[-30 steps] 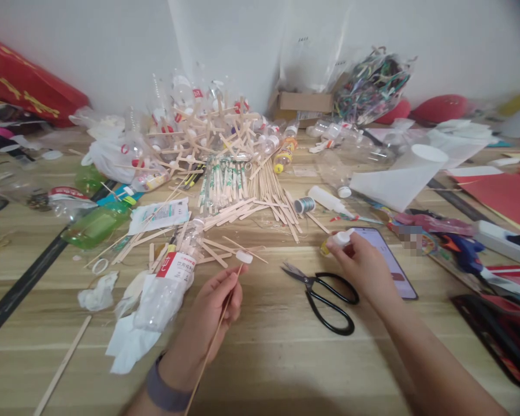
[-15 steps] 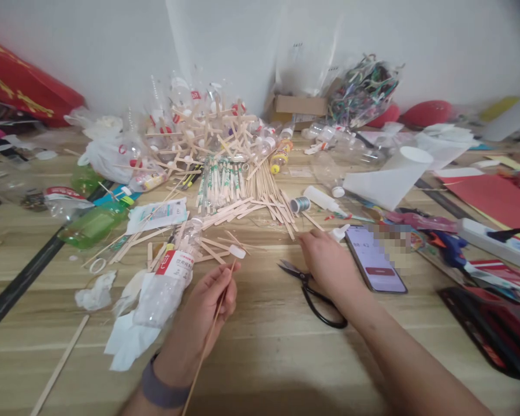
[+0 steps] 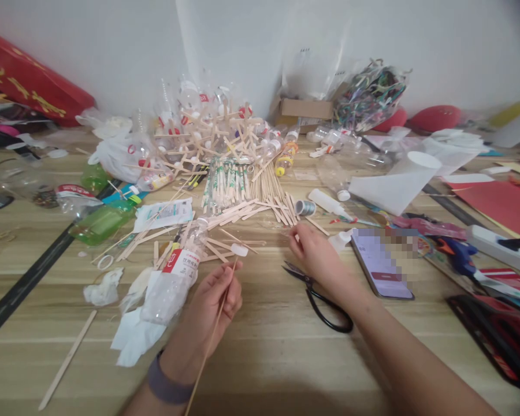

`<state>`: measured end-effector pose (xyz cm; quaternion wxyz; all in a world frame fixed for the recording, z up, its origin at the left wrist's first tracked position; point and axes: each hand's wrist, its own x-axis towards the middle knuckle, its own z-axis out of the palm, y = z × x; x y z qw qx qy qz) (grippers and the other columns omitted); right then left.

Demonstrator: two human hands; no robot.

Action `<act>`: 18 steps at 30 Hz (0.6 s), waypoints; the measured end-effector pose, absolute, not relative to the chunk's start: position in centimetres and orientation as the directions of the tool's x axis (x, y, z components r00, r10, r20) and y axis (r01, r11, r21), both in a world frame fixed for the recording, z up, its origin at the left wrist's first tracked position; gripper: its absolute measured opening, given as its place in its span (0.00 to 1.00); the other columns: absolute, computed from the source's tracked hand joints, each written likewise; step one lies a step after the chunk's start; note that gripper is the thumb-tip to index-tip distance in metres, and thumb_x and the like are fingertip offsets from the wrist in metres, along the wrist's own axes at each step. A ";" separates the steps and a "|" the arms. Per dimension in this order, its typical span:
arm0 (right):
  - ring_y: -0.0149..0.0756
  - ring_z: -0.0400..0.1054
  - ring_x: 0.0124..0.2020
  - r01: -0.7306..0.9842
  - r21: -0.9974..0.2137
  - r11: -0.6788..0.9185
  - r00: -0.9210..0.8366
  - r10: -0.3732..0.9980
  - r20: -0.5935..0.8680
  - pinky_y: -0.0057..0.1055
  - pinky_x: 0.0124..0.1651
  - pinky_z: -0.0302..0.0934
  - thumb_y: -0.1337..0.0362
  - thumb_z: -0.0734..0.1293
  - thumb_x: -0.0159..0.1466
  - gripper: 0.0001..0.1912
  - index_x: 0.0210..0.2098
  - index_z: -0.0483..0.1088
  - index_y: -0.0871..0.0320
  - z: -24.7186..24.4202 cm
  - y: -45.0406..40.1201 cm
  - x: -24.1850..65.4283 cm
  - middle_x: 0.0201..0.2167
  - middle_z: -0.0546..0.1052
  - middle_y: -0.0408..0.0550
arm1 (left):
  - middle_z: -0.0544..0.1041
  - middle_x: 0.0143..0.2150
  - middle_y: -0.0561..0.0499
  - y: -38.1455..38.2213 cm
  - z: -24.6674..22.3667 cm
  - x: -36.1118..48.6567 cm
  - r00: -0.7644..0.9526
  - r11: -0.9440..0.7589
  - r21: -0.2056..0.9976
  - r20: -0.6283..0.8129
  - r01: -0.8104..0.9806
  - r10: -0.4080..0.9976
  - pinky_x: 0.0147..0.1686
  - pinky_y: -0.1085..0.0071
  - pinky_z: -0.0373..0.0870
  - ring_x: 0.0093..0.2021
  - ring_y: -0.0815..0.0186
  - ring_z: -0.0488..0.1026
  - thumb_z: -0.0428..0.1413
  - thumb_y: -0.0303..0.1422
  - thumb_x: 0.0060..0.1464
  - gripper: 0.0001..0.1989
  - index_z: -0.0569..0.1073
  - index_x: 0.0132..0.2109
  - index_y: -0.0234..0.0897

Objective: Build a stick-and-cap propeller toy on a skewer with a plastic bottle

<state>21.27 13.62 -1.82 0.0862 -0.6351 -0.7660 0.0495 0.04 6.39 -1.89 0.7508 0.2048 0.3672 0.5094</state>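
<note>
Stick (image 3: 208, 346) in the left hand (image 3: 217, 294) runs out of view below.

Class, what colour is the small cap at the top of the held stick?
The cap is white; the head view shows it.

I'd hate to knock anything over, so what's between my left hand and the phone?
In the head view, the scissors and your right hand lie between your left hand and the phone; the right arm hides part of the scissors' handles.
</note>
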 end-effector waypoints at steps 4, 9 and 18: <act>0.36 0.71 0.32 0.879 -0.336 0.337 -0.343 0.938 0.044 0.29 0.35 0.61 0.68 0.58 0.67 0.06 0.36 0.66 0.58 -2.3 10.2 21.3 0.31 0.76 0.48 | 0.62 0.15 0.62 6.4 -2.0 0.2 0.206 0.383 0.622 -0.340 -0.683 0.918 0.30 0.76 0.67 0.19 0.77 0.56 0.65 0.35 0.49 0.13 0.75 0.40 0.32; 0.38 0.69 0.34 0.785 -0.433 0.443 -0.446 0.889 0.101 0.32 0.36 0.62 0.69 0.56 0.67 0.09 0.34 0.67 0.57 -3.3 7.2 20.6 0.32 0.74 0.51 | 0.65 0.16 0.62 6.2 -2.2 1.3 0.295 0.436 0.596 -0.324 -0.674 0.899 0.43 0.65 0.70 0.21 0.76 0.60 0.64 0.35 0.51 0.11 0.76 0.40 0.35; 0.39 0.70 0.37 0.676 -0.506 0.537 -0.535 0.829 0.166 0.33 0.39 0.65 0.70 0.57 0.67 0.10 0.39 0.70 0.56 -3.5 6.2 20.3 0.36 0.74 0.52 | 0.60 0.14 0.62 6.6 -1.9 2.4 0.225 0.361 0.617 -0.289 -0.700 0.930 0.27 0.77 0.60 0.19 0.75 0.54 0.63 0.33 0.51 0.09 0.76 0.38 0.33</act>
